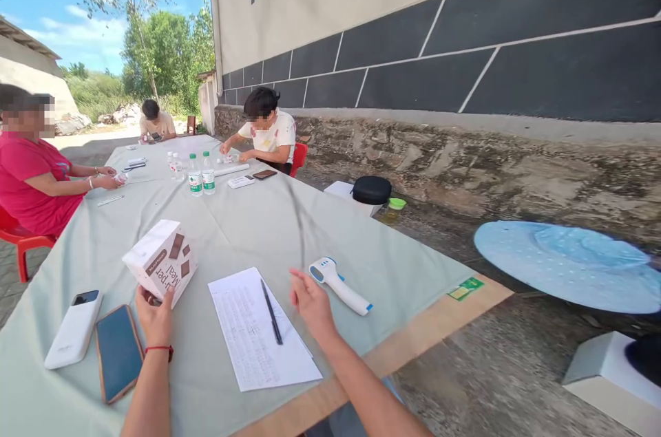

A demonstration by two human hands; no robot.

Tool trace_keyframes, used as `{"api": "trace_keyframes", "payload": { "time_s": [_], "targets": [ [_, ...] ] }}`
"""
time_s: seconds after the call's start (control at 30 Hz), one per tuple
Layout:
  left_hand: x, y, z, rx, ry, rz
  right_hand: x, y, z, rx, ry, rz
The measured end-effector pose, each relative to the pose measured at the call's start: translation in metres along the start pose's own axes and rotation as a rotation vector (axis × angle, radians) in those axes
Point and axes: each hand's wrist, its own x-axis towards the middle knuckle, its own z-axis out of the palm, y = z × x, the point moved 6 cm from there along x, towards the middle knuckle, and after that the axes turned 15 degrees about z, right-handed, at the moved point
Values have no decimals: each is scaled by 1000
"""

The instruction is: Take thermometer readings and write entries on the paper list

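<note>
Beyond the near edge of the cloth-covered table (pixel 407 285), the left hand (pixel 155 318) pinches the lower end of a tilted "Meal" carton (pixel 164 257) between thumb and fingers; the carton extends just past the fingertips. The right hand (pixel 312 303), empty with fingers loosely bent, is between the handwritten sheet (pixel 248 337) and an infrared thermometer (pixel 343 289) towards the table's right edge.

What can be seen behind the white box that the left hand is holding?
Beyond the white box, pale cloth shows; farther back, to the right, stand two green-capped bottles. Whatever lies directly behind the box is covered and cannot be seen.
</note>
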Motion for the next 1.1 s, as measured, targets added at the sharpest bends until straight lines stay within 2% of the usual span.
{"api": "trace_keyframes", "payload": {
  "time_s": [0.07,0.2,0.3,0.4,0.47,0.6,0.67,0.73,0.83,0.97,1.03,1.1],
  "targets": [
    [-2,4,1,-70,0,-46,-7,-8,-16,32,10,-15],
    [-7,13,13,-245,-90,-91,-25,-30,-38,1,-111,-285],
    [-14,15,24,-354,-185,-131,-37,-44,-52,69,-145,-386],
    [-22,19,35,-423,-309,-138,-46,-57,-71,208,-23,-412],
    [-27,20,41,-423,-388,-148,-51,-64,-79,230,-4,-385],
    [-34,23,47,-392,-474,-143,-64,-69,-70,170,-229,-309],
    [-35,25,47,-381,-507,-121,-67,-70,-74,158,-134,-311],
    [-36,27,48,-371,-541,-112,-65,-69,-82,139,68,-341],
    [-37,28,49,-357,-575,-107,-48,-62,-84,-90,228,-357],
    [-38,29,50,-351,-590,-89,-5,-29,-82,-735,325,-213],
    [-38,29,50,-350,-578,-98,13,-6,-82,-986,309,-73],
    [-39,28,50,-349,-562,-111,21,10,-82,-1129,264,4]
  ]
}}
